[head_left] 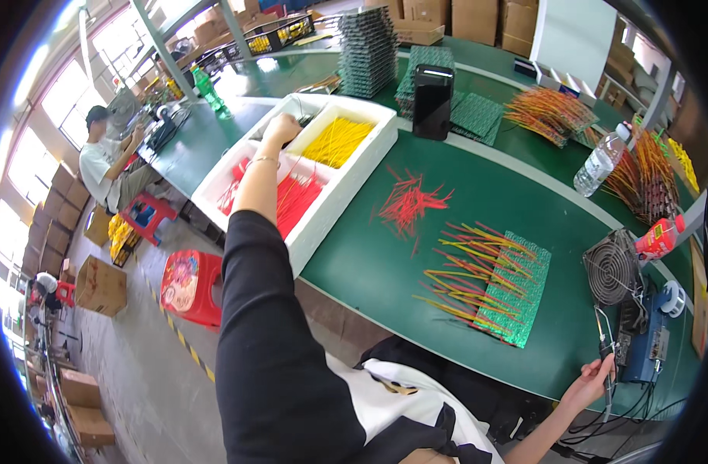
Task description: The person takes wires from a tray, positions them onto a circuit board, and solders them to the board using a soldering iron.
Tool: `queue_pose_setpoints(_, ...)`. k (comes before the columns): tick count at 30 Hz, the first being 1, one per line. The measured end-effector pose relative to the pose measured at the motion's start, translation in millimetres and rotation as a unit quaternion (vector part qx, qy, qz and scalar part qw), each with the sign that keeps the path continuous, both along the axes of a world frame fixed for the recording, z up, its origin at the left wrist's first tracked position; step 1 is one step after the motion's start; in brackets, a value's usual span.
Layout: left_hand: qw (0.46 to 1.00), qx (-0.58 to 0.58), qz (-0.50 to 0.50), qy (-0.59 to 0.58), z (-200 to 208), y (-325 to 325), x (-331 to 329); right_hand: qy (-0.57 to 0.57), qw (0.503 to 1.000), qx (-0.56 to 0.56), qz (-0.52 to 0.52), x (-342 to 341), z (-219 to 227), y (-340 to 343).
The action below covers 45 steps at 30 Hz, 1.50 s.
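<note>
My left arm stretches across to a white foam box (342, 185) on the green table. My left hand (281, 130) reaches into its far compartment, beside bundled yellow wires (338, 143); its fingertips are hidden. Red wires (298, 203) fill the compartment nearer me. At the lower right, my right hand (588, 384) is closed round a soldering iron (607, 348), its tip pointing up. Between the hands lies a green circuit board panel (533, 298) with rows of red and yellow wires (470, 271) sticking out to the left. A loose pile of red wires (410, 203) lies beyond it.
A small fan (612, 267) and a blue soldering station (648, 348) stand at the right, near a red bottle (660, 238). A water bottle (601, 161), a black phone-like device (433, 102) and stacked panels (367, 54) are farther back. Another person (106, 158) sits at far left.
</note>
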<state>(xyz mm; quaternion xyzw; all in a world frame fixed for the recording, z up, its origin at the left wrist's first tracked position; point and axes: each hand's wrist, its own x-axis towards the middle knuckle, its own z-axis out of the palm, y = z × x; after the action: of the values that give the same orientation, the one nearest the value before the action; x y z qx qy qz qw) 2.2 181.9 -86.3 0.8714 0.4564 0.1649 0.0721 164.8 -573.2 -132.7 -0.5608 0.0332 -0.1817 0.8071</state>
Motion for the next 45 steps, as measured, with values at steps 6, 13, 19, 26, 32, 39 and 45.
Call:
queue_pose_setpoints(6,0.996,-0.079,-0.003,-0.048,19,-11,-7,0.019,0.999,-0.048,0.003,-1,2,-1)
queue_pose_setpoints(13,0.973,-0.119,0.042,-0.194,16,8,-26,0.01,0.999,-0.052,-0.008,3,-1,1)
queue_pose_setpoints(19,0.938,-0.19,0.048,-0.286,20,10,-31,0.003,0.998,-0.056,-0.004,4,0,3)
queue_pose_setpoints(26,0.901,-0.196,0.006,-0.388,33,-11,-22,0.003,0.999,-0.044,-0.006,-2,4,1)
queue_pose_setpoints(32,0.92,-0.206,0.001,-0.334,35,8,-37,0.014,1.0,-0.002,0.007,4,3,7)
queue_pose_setpoints(39,0.907,-0.077,-0.018,-0.414,53,9,-29,0.01,0.999,-0.02,0.03,-1,2,0)
queue_pose_setpoints(45,0.817,-0.16,-0.119,-0.54,112,-32,15,0.014,1.0,-0.001,0.026,-2,11,6)
